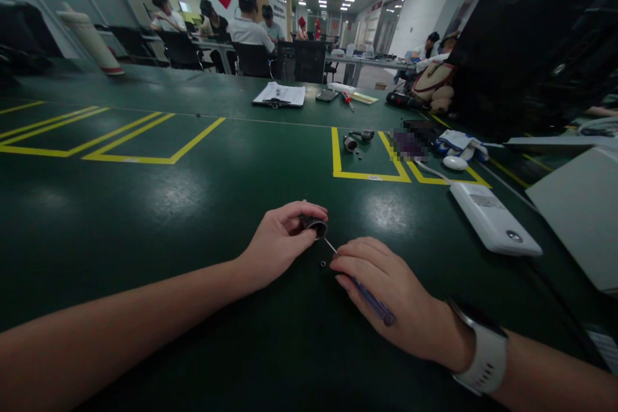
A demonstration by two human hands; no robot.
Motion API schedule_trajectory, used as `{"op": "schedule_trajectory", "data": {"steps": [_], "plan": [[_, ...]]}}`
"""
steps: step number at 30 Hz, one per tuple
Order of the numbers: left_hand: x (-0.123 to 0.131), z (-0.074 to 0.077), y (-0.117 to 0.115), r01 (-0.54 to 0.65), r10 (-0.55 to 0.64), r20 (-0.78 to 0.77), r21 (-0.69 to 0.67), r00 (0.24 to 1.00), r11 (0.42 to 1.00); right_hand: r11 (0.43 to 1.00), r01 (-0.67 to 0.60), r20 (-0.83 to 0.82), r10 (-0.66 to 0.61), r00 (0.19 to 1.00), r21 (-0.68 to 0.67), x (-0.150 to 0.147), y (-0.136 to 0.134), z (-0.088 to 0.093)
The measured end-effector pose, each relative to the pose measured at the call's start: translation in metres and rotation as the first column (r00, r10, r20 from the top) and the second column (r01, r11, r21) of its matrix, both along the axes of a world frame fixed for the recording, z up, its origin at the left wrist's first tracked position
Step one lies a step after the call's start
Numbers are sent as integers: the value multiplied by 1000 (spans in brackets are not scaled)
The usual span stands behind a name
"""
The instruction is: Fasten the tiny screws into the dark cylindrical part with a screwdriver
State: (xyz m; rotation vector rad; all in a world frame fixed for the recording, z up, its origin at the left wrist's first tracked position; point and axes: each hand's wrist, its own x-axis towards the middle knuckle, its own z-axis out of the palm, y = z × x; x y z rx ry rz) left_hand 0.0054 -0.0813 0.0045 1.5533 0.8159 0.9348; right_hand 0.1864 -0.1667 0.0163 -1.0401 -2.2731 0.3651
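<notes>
My left hand (pixel 282 238) is closed around a dark, hollow metal part (pixel 316 226), its round opening turned toward my right. In my right hand (pixel 381 283) I grip a screwdriver (pixel 371 302) with a translucent purple handle. Its thin shaft reaches the rim of the metal part; whether the tip touches inside cannot be made out. A small ring-like nut (pixel 323 264) lies on the green table (pixel 193 315) just below, between both hands. Inside a yellow taped box farther off are two similar metal parts (pixel 350 143) with tiny pieces beside them.
A white power bank-like device (pixel 495 219) with a cable lies at right, near a white mouse (pixel 454 163) and cloth gloves (pixel 461 143). Toward the back are a clipboard (pixel 279 95), a phone (pixel 327 96) and red pliers (pixel 347 100). A cup (pixel 91 38) stands far left. Several people sit beyond.
</notes>
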Motion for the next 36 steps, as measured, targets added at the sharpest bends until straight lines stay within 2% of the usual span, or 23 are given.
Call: {"op": "schedule_trajectory", "data": {"steps": [9,13,15,17,19,21,24,27,30,33,36], "plan": [[0,1,-1,2,-2,8,-22,1000,1000,998,-16,-20,17,1000,63,0,0,-3],[0,1,-1,12,-11,9,-42,1000,999,999,3,-15,-2,1000,46,-2,0,-1],[0,1,-1,8,-7,11,-54,1000,999,1000,10,-67,-9,998,25,-2,-1,0],[0,0,0,1,0,8,-66,1000,998,999,45,-195,-45,980,-2,2,-2,1],[-1,0,0,0,-1,-13,-85,1000,996,990,108,-352,-132,927,-88,6,0,-1],[-2,0,1,16,-20,-39,-103,999,995,955,150,-477,-261,839,-257,11,4,-4],[-2,2,1,59,-65,-49,-115,997,992,849,104,-573,-434,695,-517,16,12,-11],[0,4,0,47,-51,-23,-131,998,990,790,54,-601,-506,619,-610,17,17,-15],[2,6,0,16,-17,-3,-153,1000,988,797,46,-595,-487,639,-603,16,17,-16],[2,6,0,36,-35,11,-166,999,985,818,75,-553,-450,701,-571,16,14,-14],[2,5,1,58,-54,26,-163,998,985,851,170,-445,-417,792,-496,15,11,-7]]}}
